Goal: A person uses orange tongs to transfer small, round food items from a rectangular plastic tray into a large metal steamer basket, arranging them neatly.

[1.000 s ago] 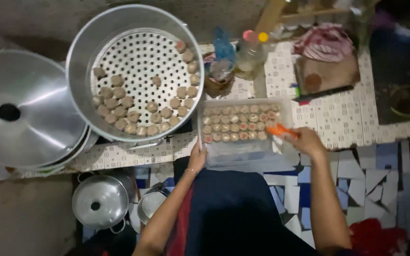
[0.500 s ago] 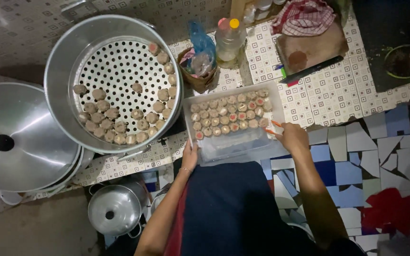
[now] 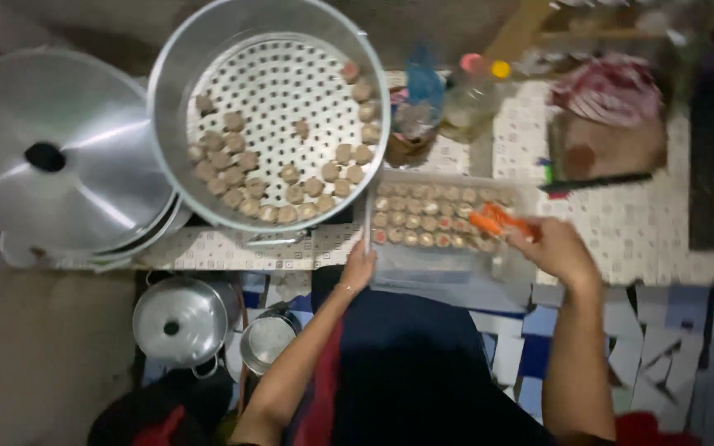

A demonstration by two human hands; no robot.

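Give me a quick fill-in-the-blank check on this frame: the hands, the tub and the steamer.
1. The right hand holds ____ tongs over the clear tub.
2. The left hand grips the tub's ____ edge.
3. The dumplings in the tub lie in ____.
4. The big steamer has a tray full of ____.

Missing words: orange; left; rows; holes

Big steamer pot (image 3: 167, 132) crowding the left of the clear tray (image 3: 448, 268), bottles (image 3: 464, 95) and blue bag (image 3: 423, 87) blocking behind it, bare tiled counter (image 3: 621, 223) open to the right, cutting board (image 3: 613, 144) further back.
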